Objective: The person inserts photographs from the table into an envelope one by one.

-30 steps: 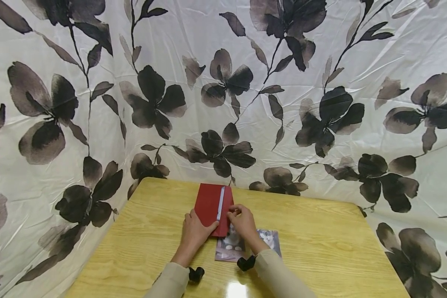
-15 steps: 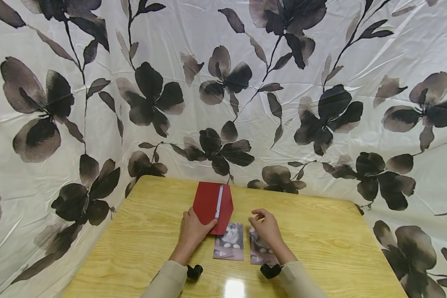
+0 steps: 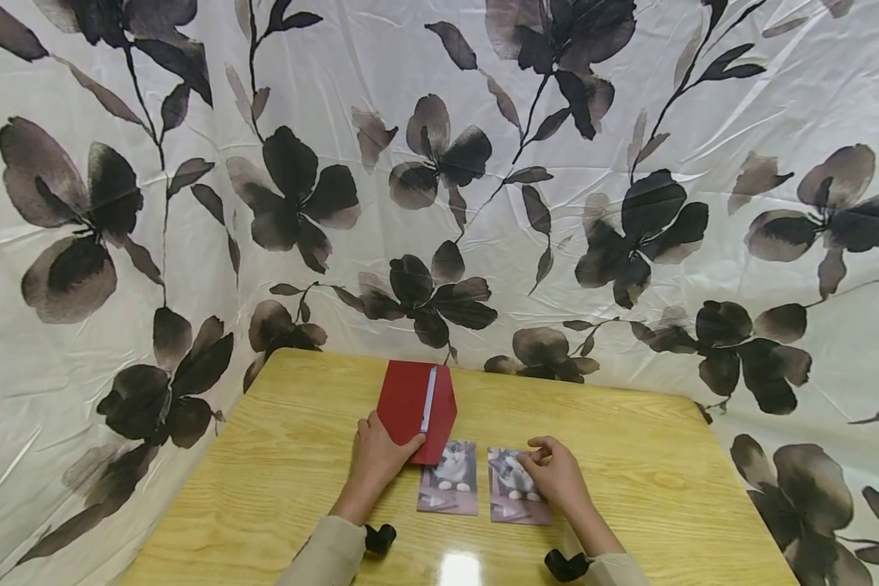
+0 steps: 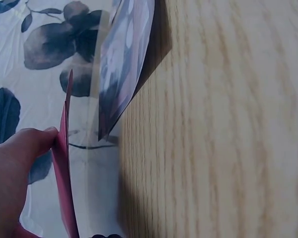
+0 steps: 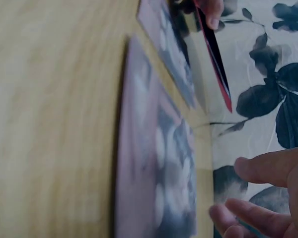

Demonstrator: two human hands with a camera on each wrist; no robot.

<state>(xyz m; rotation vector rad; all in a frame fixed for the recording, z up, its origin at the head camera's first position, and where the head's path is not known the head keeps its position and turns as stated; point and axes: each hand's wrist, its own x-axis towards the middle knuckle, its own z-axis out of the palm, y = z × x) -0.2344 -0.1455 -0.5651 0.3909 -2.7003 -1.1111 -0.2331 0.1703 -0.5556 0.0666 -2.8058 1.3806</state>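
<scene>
A red envelope point(image 3: 404, 399) with its flap unfolded and a pale strip along the fold is gripped by my left hand point(image 3: 377, 460), thumb on top at its near edge. In the left wrist view the envelope point(image 4: 63, 181) is seen edge-on under the thumb. My right hand point(image 3: 562, 480) hovers by the right-hand kitten picture card point(image 3: 514, 509); in the right wrist view its thumb and fingers stand apart with nothing between them. A second, similar kitten card point(image 3: 449, 492) lies to the left, its upper corner covered by the envelope.
Both cards lie on a yellow wood-grain table point(image 3: 652, 456). A white cloth with dark flowers point(image 3: 439, 212) hangs behind the table and along its left side. Small black devices point(image 3: 566, 565) sit at both wrists.
My right hand has left the envelope flap and moved right, past the right-hand card, uncovering most of it. My left hand keeps hold of the envelope in nearly the same place.
</scene>
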